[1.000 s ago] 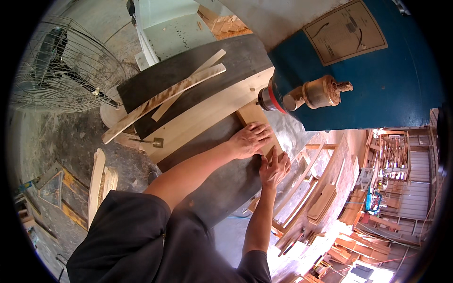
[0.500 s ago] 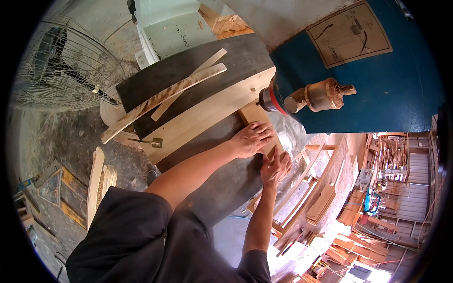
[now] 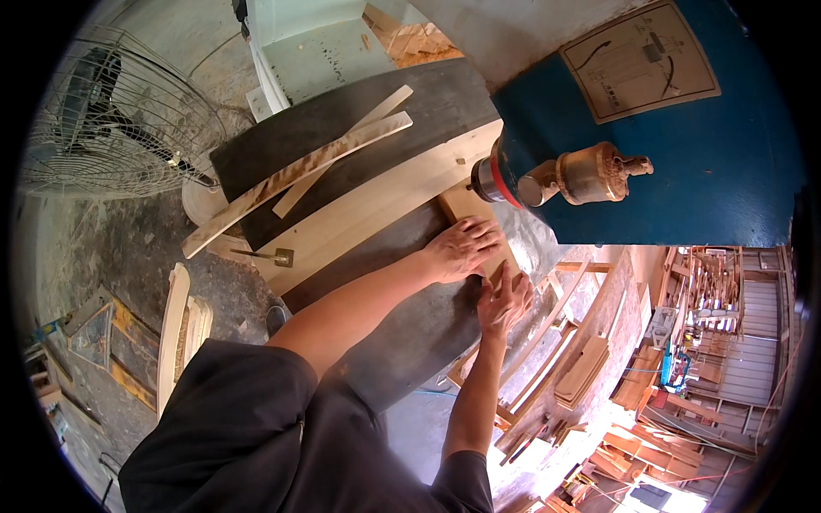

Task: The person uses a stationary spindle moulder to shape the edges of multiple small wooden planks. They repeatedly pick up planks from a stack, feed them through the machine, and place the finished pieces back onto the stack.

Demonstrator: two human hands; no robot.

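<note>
A short wooden block (image 3: 466,203) lies on the dark machine table (image 3: 402,316), its far end against a long pale wooden board (image 3: 368,209) beside the machine's spindle (image 3: 486,181). My left hand (image 3: 466,250) is pressed over the middle of the block, fingers bent across its top. At the near end, my right hand (image 3: 506,299) grips the block with thumb and fingers. Part of the block is hidden under both hands. Two thin wood strips (image 3: 329,154) lie crossed on the table beyond the board.
A blue machine housing (image 3: 650,171) with a dusty cylindrical fitting (image 3: 590,173) stands at the right. A wire-cage fan (image 3: 111,120) is at far left. A metal clamp piece (image 3: 283,257) sits on the board's left end. Stacked boards (image 3: 583,372) lie at lower right.
My right hand has shifted slightly up and to the right along with the block's near end. The left hand has barely moved and stays on the block.
</note>
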